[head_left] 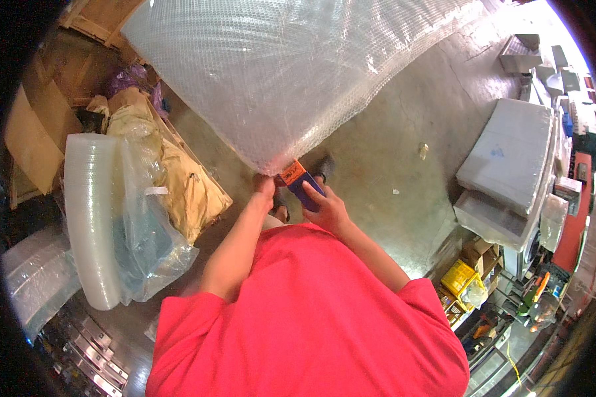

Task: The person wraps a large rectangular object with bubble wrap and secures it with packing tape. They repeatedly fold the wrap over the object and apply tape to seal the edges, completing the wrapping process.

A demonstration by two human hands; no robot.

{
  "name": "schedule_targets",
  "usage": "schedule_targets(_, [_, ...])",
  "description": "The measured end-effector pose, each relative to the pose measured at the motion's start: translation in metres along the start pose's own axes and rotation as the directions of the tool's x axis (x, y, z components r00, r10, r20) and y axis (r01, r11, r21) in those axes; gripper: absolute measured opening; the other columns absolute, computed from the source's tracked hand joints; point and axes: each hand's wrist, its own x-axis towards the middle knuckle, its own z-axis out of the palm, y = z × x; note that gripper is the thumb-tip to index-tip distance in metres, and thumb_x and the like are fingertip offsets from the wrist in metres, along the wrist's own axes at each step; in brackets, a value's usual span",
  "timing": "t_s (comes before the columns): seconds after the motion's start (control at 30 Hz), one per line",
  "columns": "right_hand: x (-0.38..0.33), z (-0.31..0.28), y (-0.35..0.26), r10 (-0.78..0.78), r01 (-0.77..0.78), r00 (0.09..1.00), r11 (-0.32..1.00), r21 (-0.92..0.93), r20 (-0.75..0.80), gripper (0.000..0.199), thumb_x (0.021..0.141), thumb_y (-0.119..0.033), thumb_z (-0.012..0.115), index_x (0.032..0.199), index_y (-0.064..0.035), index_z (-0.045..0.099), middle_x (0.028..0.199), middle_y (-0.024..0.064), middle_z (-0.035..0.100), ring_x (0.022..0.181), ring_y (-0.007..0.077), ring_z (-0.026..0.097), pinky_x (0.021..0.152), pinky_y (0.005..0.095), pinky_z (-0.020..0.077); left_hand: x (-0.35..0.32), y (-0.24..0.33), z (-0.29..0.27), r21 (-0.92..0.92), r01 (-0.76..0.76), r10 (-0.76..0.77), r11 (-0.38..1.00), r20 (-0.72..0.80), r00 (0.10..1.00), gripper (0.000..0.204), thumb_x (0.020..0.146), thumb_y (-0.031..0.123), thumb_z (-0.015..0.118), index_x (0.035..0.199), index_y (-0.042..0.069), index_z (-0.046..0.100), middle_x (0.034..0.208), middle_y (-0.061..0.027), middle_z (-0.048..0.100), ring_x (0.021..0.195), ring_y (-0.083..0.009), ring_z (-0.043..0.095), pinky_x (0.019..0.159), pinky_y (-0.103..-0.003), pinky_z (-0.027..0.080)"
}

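Observation:
In front of me spreads a large sheet-covered bundle of clear bubble wrap, its nearest corner pointing at my body. At that corner is my left hand, its fingers closed at the wrap's lower edge; the fingertips are partly hidden. My right hand grips a slim, box-shaped object, dark blue with an orange end. The orange end meets or nearly meets the wrap's corner, close beside my left hand. Exactly what kind of object it is cannot be made out.
A roll of bubble wrap stands at left beside brown paper and clear plastic sheeting. Wooden crates are behind. On the right sit a large white foam block and a yellow container. Concrete floor lies between.

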Motion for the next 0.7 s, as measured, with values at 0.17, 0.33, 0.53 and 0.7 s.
schedule_targets(0.17, [-0.005,0.016,0.027,0.023,-0.024,0.997,1.000,0.008,0.074,0.075,0.070,-0.021,0.080,0.141,-0.0296,0.054,0.135,0.0263,0.052,0.106,0.0417,0.065,0.088,0.0426,0.0559,0.011,-0.004,-0.004,0.194,-0.024,0.020,0.981,0.019,1.000,0.036,0.096,0.040,0.055,0.118,0.012,0.061,0.102,0.0006,0.063,0.087,-0.0113,0.055,0.073,-0.033,0.044])
schedule_targets(0.33, [-0.003,0.038,0.061,0.055,-0.055,0.986,0.998,-0.009,0.158,0.078,0.070,-0.021,0.081,0.142,-0.0318,0.052,0.146,0.0285,0.042,0.118,0.0429,0.059,0.094,0.0422,0.0540,0.006,0.006,-0.016,0.401,0.132,-0.136,0.907,-0.019,0.991,0.036,0.097,0.036,0.056,0.119,0.008,0.060,0.104,-0.0024,0.062,0.088,-0.0150,0.056,0.076,-0.031,0.045])
schedule_targets(0.53, [0.012,0.056,0.080,0.063,-0.003,0.961,0.976,-0.218,0.268,0.079,0.071,-0.023,0.079,0.144,-0.0349,0.050,0.134,0.0299,0.047,0.122,0.0444,0.054,0.098,0.0432,0.0502,-0.028,0.019,-0.021,0.032,0.124,-0.127,0.992,0.103,0.986,0.008,0.095,0.018,0.057,0.097,0.012,0.062,0.084,0.0020,0.060,0.068,-0.0096,0.053,0.062,-0.028,0.039])
schedule_targets(0.7, [0.059,0.092,0.069,0.078,-0.091,0.968,0.995,0.047,0.237,0.081,0.071,-0.036,0.078,0.145,-0.0323,0.047,0.102,0.0211,0.061,0.091,0.0424,0.065,0.080,0.0448,0.0553,-0.043,0.006,-0.020,-0.520,0.217,-0.201,0.826,0.087,0.976,0.017,0.087,0.018,0.056,0.095,0.004,0.063,0.085,-0.0082,0.066,0.084,-0.0282,0.066,0.077,-0.039,0.053])
